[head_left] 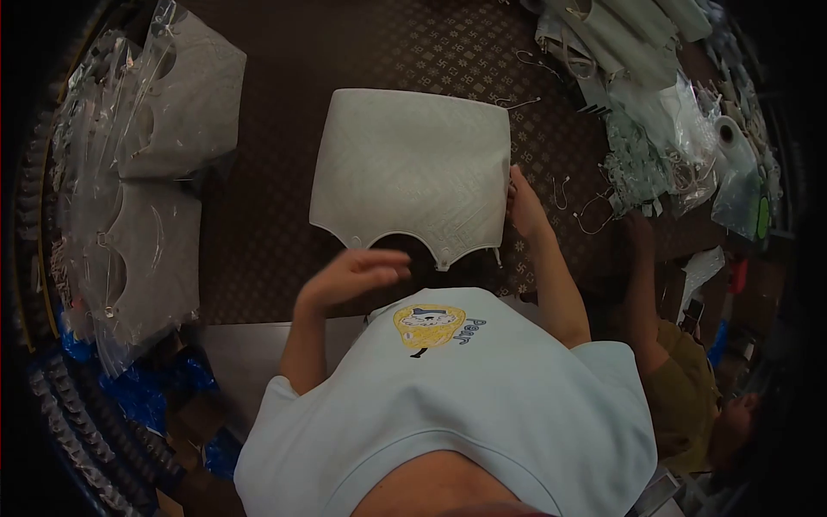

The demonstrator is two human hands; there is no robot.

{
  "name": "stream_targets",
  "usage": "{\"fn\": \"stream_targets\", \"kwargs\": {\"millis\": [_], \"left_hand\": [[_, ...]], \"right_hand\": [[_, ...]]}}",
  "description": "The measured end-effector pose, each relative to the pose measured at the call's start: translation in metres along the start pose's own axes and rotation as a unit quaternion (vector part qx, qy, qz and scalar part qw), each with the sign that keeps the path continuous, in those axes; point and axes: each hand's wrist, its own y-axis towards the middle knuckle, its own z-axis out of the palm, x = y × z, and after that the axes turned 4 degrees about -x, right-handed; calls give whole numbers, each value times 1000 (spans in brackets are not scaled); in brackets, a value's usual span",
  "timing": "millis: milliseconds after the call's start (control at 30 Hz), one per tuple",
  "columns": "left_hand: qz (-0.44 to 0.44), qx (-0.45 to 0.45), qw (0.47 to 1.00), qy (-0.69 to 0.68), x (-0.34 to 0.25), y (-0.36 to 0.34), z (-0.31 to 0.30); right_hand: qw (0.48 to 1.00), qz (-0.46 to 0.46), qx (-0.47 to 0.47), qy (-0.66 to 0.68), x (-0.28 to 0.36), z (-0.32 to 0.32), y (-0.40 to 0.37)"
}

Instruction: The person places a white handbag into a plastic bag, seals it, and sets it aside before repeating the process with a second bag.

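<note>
A pale, embossed handbag (413,168) lies on the patterned dark table, its scalloped edge with small fittings facing me. At its right side, my right hand (525,207) grips the edge, with the fingertips partly hidden behind it. My left hand (366,271) is just below the scalloped edge on the left. Its fingers are stretched out and slightly blurred, and nothing shows in them. A short tag or strap end (497,256) hangs at the bag's lower right corner.
Similar bags in clear plastic (159,250) are stacked at the left. More pale bags (624,39), clear wrapping (689,129) and tangled cords (594,211) lie at the right. Beside me on the right, another person's arm (642,293) reaches to the table.
</note>
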Motion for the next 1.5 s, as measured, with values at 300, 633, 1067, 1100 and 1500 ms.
{"fn": "stream_targets", "kwargs": {"millis": [300, 633, 1067, 1100, 1500], "left_hand": [[-63, -440, 895, -39, -11, 57, -114], [27, -239, 930, -278, -20, -9, -66], [219, -225, 906, -283, -1, 12, -88], [232, -246, 902, -267, -1, 15, -85], [336, -503, 685, -406, 31, 7, -118]], "right_hand": [[988, -107, -38, -108, 9, 23, -10], [984, 154, 87, 20, 81, -13, -79], [965, -2, 2, -262, 88, -18, -56], [973, -54, -25, -222, 78, -26, -49], [883, -354, -163, 261, 30, -70, 8]]}}
